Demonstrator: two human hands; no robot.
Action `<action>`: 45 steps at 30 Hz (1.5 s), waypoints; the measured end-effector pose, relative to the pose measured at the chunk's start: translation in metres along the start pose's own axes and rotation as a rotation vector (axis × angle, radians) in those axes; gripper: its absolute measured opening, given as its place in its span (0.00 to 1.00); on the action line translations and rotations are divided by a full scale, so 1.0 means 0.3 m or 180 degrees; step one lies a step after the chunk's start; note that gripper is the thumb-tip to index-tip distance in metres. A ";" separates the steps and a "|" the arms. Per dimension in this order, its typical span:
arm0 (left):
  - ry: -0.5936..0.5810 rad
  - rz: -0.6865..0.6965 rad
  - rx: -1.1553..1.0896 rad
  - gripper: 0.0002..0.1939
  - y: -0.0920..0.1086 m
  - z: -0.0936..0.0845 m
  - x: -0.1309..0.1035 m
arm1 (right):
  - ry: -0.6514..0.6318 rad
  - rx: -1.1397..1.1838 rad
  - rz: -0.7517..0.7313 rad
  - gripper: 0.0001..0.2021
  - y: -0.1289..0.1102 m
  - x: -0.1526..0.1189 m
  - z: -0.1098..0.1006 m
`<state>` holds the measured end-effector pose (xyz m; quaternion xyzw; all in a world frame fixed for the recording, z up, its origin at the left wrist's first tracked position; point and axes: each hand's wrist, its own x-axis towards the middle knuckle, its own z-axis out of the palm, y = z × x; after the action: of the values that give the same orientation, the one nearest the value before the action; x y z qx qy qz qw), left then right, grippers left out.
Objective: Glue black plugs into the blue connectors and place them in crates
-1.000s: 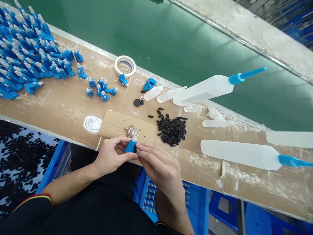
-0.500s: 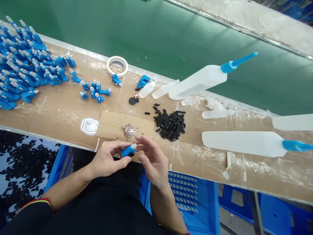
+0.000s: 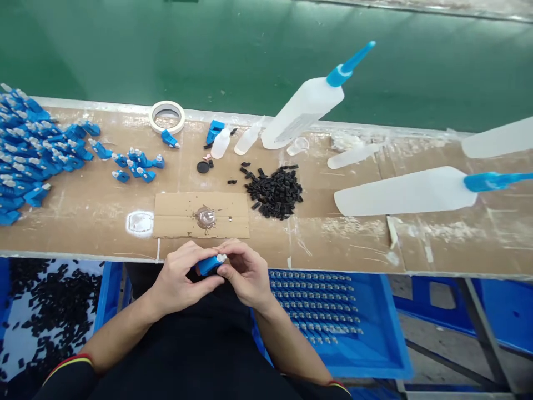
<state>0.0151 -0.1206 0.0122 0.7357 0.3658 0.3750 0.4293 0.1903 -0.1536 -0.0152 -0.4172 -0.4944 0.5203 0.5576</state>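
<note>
My left hand (image 3: 183, 280) is closed around a small blue part (image 3: 209, 265) with a white tip, just off the front edge of the bench. From the other side, the fingers of my right hand (image 3: 245, 272) pinch the tip end of that same part. Directly beyond my hands lies a cardboard strip (image 3: 179, 216) with a small clear dish (image 3: 205, 217) on it, wet stains around the dish. A heap of small black pieces (image 3: 275, 191) is to the right of the strip.
Many blue parts (image 3: 29, 144) crowd the bench's left end. A tape roll (image 3: 152, 118) sits near the far edge. White bottles, including a large one (image 3: 403, 191), stand or lie rightward. Below the bench are a blue tray (image 3: 375, 333) and black pieces (image 3: 62, 305).
The view has turned and shifted, so the bench looks more level. My right fingers, spread apart before, have closed onto the blue part still held by my left hand.
</note>
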 end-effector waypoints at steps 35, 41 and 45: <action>-0.2861 0.0327 0.0705 0.34 -0.054 0.409 -0.001 | 0.1891 -0.4542 0.4069 0.15 -0.094 -0.897 -0.949; -0.2316 0.0237 0.0783 0.21 -0.093 0.239 -0.006 | 0.1019 -0.4739 0.4443 0.10 0.041 -0.888 -1.041; -0.2151 0.0230 0.0875 0.17 -0.096 0.212 -0.020 | 0.0786 -0.4604 0.4693 0.14 0.101 -0.855 -1.046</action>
<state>0.0612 -0.1381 -0.0376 0.8814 0.2241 0.0730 0.4094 0.5022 -0.3894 -0.1260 -0.9010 -0.2502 0.2650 -0.2354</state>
